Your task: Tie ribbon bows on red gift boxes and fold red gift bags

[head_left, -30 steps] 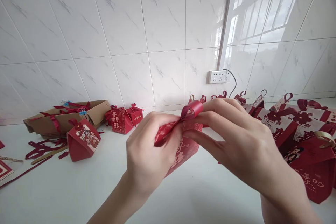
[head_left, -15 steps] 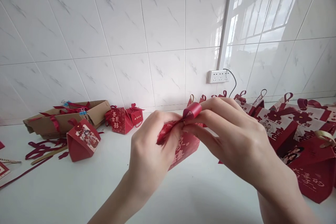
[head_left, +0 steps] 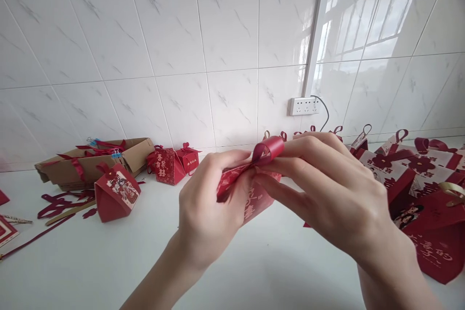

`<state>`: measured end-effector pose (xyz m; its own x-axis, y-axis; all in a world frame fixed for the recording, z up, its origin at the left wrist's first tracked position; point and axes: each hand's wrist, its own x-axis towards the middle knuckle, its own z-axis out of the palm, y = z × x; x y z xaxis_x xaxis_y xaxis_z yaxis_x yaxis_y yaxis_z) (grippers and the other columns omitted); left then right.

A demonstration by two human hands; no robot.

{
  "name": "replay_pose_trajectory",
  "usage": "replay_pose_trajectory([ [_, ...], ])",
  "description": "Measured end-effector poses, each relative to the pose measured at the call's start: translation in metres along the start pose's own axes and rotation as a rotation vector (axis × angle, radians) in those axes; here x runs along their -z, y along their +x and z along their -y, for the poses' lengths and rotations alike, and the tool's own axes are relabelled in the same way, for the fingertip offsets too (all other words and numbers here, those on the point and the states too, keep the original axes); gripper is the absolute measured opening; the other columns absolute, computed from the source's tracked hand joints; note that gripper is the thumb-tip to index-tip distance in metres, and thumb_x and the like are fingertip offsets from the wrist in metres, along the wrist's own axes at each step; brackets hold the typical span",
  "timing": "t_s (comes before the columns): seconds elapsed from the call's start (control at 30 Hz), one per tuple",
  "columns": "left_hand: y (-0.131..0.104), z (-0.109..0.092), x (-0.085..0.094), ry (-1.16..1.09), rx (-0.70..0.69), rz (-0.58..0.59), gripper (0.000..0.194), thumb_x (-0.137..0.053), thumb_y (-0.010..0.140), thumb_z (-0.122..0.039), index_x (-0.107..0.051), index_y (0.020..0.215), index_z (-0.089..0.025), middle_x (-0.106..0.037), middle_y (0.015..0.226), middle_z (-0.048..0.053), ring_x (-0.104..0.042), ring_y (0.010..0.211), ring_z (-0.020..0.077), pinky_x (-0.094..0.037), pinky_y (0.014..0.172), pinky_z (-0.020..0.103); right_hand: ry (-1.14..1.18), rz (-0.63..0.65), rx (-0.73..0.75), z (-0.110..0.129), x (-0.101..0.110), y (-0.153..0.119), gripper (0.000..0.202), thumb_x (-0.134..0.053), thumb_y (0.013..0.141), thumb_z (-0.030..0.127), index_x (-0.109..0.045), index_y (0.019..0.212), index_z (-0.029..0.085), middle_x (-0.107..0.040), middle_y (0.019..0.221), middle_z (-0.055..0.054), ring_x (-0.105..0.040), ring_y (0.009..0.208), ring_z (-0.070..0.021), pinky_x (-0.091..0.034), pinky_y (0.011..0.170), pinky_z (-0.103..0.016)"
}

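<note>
A red gift box (head_left: 259, 198) with pale lettering is held up above the white table, partly hidden behind my hands. My left hand (head_left: 212, 203) pinches its top edges together between thumb and fingers. At the top, a loop of dark red ribbon (head_left: 271, 149) stands up from the closure. My right hand (head_left: 327, 184) grips the base of this loop with fingertips and thumb, close against my left thumb. Just where the ribbon passes through the box top is covered by my fingers.
On the left a cardboard tray (head_left: 134, 160) holds red ribbons and clips, with loose ribbon strips (head_left: 60, 206) before it. A red box (head_left: 118, 193) and two smaller ones (head_left: 169, 167) stand nearby. Many ribboned boxes (head_left: 417, 193) crowd the right. A power strip (head_left: 304, 106) is on the tiled wall.
The ribbon loop stands slightly higher and more open. My right hand has shifted a little to the right, still pinching it. My left hand keeps its hold on the box.
</note>
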<state>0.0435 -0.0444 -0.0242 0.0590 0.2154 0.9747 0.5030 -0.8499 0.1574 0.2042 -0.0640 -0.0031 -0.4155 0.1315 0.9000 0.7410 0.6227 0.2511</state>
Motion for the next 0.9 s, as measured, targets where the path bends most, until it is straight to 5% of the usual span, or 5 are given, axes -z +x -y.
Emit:
replay_pose_trajectory([
  [0.3, 0.003, -0.002, 0.004, 0.037, -0.101, 0.015, 0.027, -0.061, 0.078, 0.0, -0.063, 0.094, -0.021, -0.069, 0.08, -0.003, -0.062, 0.068, 0.0088, -0.055, 0.062, 0.02, -0.009, -0.11, 0.117, -0.004, -0.006, 0.0, 0.016, -0.062, 0.08, 0.005, -0.056, 0.074, 0.019, -0.063, 0.073, -0.004, -0.055, 0.063, -0.0153, -0.049, 0.066, -0.036],
  [0.9, -0.002, -0.004, 0.004, 0.061, -0.015, -0.044, 0.026, -0.063, 0.079, -0.006, -0.064, 0.096, -0.026, -0.069, 0.082, -0.003, -0.063, 0.069, 0.0118, -0.058, 0.063, 0.026, 0.035, -0.164, -0.051, 0.009, -0.011, 0.004, 0.018, -0.061, 0.082, 0.007, -0.054, 0.075, 0.021, -0.063, 0.071, -0.001, -0.059, 0.063, -0.0124, -0.047, 0.062, -0.03],
])
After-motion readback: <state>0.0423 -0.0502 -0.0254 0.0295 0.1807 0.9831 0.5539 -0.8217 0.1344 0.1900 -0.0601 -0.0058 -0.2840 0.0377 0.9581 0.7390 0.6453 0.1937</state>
